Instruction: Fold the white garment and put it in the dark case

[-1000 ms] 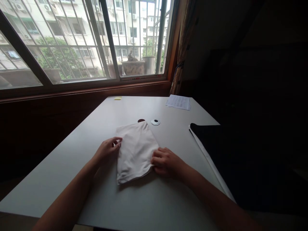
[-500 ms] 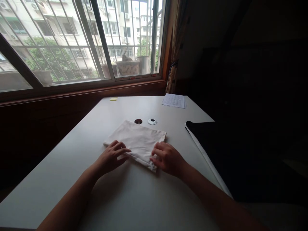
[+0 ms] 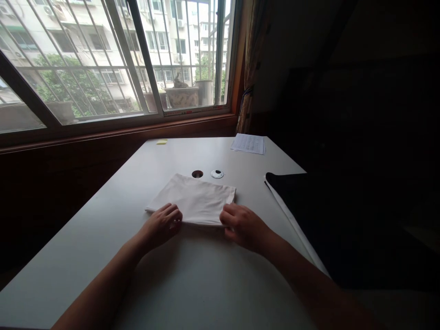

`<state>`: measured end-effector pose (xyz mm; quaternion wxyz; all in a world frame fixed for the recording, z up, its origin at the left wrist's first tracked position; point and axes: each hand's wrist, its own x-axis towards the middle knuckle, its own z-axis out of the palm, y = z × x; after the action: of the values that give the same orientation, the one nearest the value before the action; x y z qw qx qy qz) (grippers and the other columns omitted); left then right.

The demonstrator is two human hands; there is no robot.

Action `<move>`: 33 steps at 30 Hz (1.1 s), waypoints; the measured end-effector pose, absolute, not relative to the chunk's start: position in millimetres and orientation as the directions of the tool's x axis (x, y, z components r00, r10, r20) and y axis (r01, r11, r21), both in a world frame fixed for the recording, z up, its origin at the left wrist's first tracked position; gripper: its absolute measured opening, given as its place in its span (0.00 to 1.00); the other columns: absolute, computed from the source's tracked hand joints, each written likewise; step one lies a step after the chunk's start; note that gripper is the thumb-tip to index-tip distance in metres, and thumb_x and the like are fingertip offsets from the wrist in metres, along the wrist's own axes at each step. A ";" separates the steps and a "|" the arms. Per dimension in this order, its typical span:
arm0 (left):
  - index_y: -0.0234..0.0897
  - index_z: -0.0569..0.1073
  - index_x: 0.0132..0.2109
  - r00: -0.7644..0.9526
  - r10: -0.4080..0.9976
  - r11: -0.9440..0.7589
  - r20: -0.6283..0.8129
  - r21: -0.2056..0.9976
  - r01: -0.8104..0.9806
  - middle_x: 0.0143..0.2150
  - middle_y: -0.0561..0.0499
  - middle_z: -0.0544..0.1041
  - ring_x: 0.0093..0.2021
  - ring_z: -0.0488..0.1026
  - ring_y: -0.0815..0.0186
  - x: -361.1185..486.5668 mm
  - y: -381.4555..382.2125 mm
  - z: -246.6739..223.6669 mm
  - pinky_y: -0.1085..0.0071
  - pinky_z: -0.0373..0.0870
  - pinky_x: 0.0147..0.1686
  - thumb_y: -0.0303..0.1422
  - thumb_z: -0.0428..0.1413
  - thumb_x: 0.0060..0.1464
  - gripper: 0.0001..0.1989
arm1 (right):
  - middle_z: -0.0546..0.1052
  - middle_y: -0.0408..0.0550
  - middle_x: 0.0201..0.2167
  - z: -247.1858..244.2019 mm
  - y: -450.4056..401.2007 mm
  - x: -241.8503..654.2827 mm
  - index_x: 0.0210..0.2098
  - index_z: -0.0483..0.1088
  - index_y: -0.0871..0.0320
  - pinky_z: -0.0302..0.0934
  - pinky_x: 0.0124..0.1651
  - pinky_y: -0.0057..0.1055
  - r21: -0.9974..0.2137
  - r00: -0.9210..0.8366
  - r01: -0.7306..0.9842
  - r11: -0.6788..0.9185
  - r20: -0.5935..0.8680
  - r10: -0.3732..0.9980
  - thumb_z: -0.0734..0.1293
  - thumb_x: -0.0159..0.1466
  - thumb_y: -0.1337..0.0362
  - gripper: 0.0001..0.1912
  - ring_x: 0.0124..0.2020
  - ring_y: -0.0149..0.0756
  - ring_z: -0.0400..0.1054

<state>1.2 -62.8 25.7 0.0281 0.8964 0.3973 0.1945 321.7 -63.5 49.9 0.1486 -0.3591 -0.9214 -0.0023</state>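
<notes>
Folded white cloth (image 3: 197, 197) lying flat, near edge in hand

One white tabletop (image 3: 85, 243) is spreading beneath the cloth and all around it. Hands, two, at the cloth's near side: left hand (image 3: 165, 222) is pinching the near edge toward its left end, fingers clamped on fabric; right hand (image 3: 242, 225) is gripping the near right corner, likewise clamped. One cloth, its layers showing at the left corner. Progress, as judged: folding appears well along; the near edge is running almost straight between the hands, light creases are marking the top. Cannot tell whether further folds are left.

Right of the cloth, well apart: one dark fabric (image 3: 309, 206) is lying. Just beyond the cloth: one open cable hole (image 3: 197, 174) and one white-ringed cable hole (image 3: 213, 176) are showing. Farther beyond it: one paper stack (image 3: 248, 143), sheets uncountable, is sitting rightward; yellow sticky paper (image 3: 162, 142), one or two pieces, leftward.
</notes>
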 end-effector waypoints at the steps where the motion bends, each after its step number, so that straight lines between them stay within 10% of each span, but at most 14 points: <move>1: 0.39 0.66 0.37 0.606 0.726 -0.680 0.325 0.209 0.703 0.37 0.49 0.70 0.37 0.66 0.62 1.9 -63.5 25.3 0.68 0.65 0.35 0.22 0.51 0.58 0.07 | 0.72 0.47 0.38 51.5 -62.7 323.2 0.36 0.66 0.56 0.56 0.40 0.34 -0.072 -0.682 0.682 0.728 0.298 0.668 0.67 0.58 0.77 0.11 0.38 0.39 0.64; 24: 0.39 0.71 0.36 0.664 0.696 -0.718 0.274 0.260 0.645 0.38 0.48 0.72 0.38 0.67 0.61 -1.9 -70.9 39.6 0.66 0.68 0.38 0.28 0.53 0.63 0.06 | 0.73 0.44 0.28 48.4 -71.7 316.5 0.28 0.72 0.57 0.59 0.37 0.32 -0.286 -0.802 0.455 0.843 0.279 0.528 0.67 0.67 0.64 0.11 0.31 0.34 0.64; 33: 0.48 0.72 0.61 0.739 0.599 -0.800 0.310 0.275 0.533 0.51 0.46 0.76 0.50 0.71 0.58 24.8 -83.4 40.0 0.60 0.73 0.51 0.30 0.54 0.65 0.19 | 0.75 0.48 0.37 33.1 -65.9 310.1 0.43 0.77 0.55 0.62 0.41 0.33 -0.302 -0.774 0.458 0.836 0.327 0.542 0.68 0.68 0.65 0.06 0.39 0.36 0.68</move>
<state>24.8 -83.4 40.0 0.0845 0.9285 0.3047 0.1945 310.1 -65.9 33.1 0.2039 -0.2669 -0.9362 0.1030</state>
